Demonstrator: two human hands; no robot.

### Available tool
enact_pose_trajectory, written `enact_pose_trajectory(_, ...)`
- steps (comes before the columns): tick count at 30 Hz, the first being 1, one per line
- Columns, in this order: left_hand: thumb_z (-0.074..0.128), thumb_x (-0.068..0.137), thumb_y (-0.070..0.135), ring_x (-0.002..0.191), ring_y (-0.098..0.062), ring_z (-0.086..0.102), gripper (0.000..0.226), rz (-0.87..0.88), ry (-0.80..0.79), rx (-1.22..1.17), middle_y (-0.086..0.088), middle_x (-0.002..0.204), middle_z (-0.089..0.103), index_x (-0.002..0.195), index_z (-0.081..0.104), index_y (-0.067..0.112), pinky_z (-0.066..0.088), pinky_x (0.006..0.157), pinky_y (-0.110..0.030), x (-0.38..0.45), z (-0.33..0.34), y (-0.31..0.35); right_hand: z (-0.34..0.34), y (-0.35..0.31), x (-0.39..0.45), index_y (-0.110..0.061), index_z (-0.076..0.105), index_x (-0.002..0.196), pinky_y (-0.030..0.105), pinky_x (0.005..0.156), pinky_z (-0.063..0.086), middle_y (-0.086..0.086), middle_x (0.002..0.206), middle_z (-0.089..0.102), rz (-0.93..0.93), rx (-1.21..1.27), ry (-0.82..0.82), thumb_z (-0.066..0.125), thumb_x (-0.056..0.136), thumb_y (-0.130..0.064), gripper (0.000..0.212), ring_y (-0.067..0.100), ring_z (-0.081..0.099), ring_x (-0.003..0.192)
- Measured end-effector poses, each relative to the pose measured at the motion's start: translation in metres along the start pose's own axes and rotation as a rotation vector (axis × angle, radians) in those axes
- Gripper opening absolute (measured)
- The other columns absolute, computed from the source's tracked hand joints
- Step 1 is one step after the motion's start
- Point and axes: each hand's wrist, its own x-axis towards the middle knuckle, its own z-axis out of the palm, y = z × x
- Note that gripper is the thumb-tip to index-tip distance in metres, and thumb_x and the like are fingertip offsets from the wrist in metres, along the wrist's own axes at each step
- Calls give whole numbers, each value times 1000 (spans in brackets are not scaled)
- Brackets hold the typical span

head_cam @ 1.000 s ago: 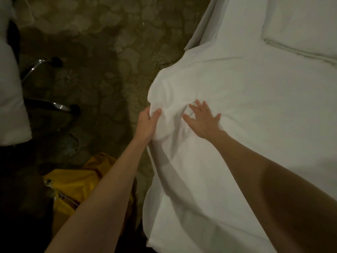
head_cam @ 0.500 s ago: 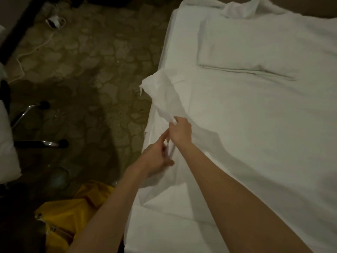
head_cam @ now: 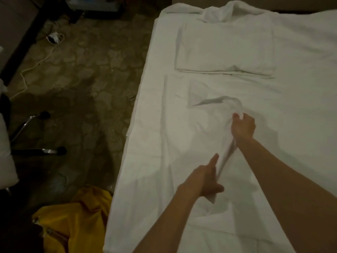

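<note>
A thin, soft white bed sheet point(head_cam: 182, 143) lies spread over the bed point(head_cam: 118, 189), mostly smooth, with shallow creases and a loose, curling fold near its middle. Part of the sheet is gathered into a narrow, taut ridge of bunched cloth that runs between the two hands.

The right hand point(head_cam: 243, 126) is closed in a fist around the far end of that ridge, and a small tuft of fabric pokes out above its knuckles. The left hand point(head_cam: 204, 181) grips the near end: thumb and lower fingers are curled on the cloth, while the index finger lies straight along the fold. A pointed corner of fabric hangs out below this hand. The ridge is lifted slightly off the bed, and the two hands are a short way apart, the left nearer the person.

Further up the bed lies a flat, rectangular white pillow point(head_cam: 224, 50) with a stitched seam along its near edge. Beyond it sits a rumpled white towel point(head_cam: 228, 11) with a thicker, fluffier texture.

Left of the bed is a mottled, stone-patterned brown floor point(head_cam: 82, 79). On it are a crumpled glossy yellow bag point(head_cam: 73, 221), a thin white cable point(head_cam: 36, 61) and the shiny chrome legs of a chair point(head_cam: 31, 125).
</note>
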Motion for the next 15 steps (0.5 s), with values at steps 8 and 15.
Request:
enact_pose_trajectory(8, 77, 76, 28, 117, -29, 55, 101, -169, -275, 57, -11, 137, 52, 152, 10, 33, 44, 100, -41, 16, 69, -27, 5, 97, 1, 0, 56, 105, 52, 85, 54, 20, 107, 62, 344, -97, -400, 74, 81, -25, 38, 40, 61, 102)
enact_pose_trajectory(15, 79, 73, 36, 91, -13, 62, 37, -282, -131, -88, 8, 88, 65, 106, 63, 27, 48, 74, -20, 8, 53, -57, -2, 93, 20, 3, 55, 116, 50, 93, 50, 21, 113, 58, 244, -133, -331, 60, 86, -12, 35, 41, 56, 110)
